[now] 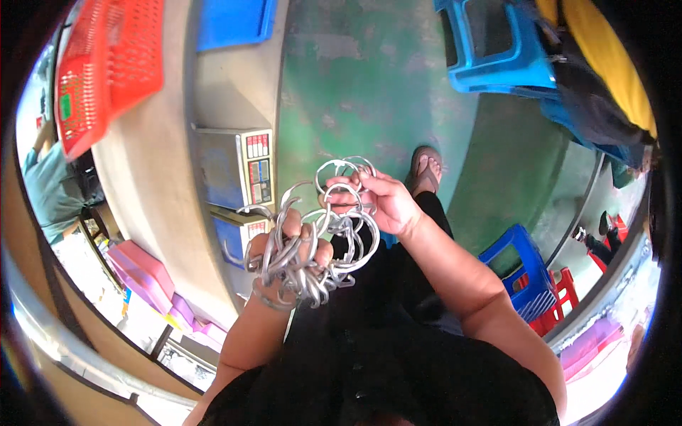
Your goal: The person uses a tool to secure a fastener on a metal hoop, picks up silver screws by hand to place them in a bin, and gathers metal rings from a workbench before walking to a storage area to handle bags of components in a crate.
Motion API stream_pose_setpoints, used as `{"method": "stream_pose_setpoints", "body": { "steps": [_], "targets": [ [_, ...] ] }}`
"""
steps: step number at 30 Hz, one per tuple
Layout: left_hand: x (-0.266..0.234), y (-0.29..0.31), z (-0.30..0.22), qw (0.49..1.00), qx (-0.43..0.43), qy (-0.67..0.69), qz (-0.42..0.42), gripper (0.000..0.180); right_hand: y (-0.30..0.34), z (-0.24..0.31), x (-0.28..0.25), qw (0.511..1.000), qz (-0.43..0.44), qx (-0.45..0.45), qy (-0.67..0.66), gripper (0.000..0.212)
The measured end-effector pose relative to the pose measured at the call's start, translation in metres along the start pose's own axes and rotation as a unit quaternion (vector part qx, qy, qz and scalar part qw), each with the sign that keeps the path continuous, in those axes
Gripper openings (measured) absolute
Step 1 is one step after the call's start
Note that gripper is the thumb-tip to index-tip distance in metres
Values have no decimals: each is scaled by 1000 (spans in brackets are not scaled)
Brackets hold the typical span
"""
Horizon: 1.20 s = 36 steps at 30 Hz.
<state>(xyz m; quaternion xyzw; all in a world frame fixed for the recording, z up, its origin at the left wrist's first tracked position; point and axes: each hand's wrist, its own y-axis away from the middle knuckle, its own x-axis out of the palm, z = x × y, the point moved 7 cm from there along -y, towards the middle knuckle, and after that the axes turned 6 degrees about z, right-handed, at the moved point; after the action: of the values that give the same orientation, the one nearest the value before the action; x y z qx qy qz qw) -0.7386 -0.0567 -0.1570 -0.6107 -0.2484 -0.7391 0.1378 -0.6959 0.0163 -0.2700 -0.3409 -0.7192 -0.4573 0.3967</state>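
A tangled bunch of silver metal rings (273,259) hangs over my left hand (305,245), whose fingers curl through and around them. Several of these rings look like open loops with a gap; some hook into one another. To the upper right, my right hand (393,204) pinches a few more rings (319,177) between thumb and fingers. A larger loop dangles between both hands, joined to the rest. The bunch covers much of my left palm.
Boxes (220,167) stand at the left beside a long pale table (131,192), with a red basket (114,71) at its far end. Blue stools (497,82) stand far right, another blue stool (522,270) nearer. A person in a teal top (53,188) is at far left.
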Motion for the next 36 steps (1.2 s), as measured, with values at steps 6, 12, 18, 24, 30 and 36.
{"method": "stream_pose_setpoints", "body": {
  "steps": [6, 12, 18, 24, 30, 36],
  "targets": [
    [85, -30, 17, 997, -46, -58, 7, 39, 59, 15, 115, 993, 15, -115, -17, 22],
    [189, -90, 30, 997, -67, -42, 15, 41, 64, 73, 211, 981, 11, -193, 27, 13],
    [258, -185, 10, 989, -87, -64, 101, 43, 34, 155, 311, 974, 42, -213, 65, 33],
    [304, -297, -34, 986, -103, -129, 38, 43, -6, 228, 404, 962, 63, -256, 68, 30],
    [378, -437, -41, 970, -182, -139, 84, 44, -37, 352, 479, 933, 62, -352, 41, 28],
    [438, -600, -39, 956, -226, -159, 101, 42, -58, 489, 567, 903, 130, -409, 10, 36]
  ]
}}
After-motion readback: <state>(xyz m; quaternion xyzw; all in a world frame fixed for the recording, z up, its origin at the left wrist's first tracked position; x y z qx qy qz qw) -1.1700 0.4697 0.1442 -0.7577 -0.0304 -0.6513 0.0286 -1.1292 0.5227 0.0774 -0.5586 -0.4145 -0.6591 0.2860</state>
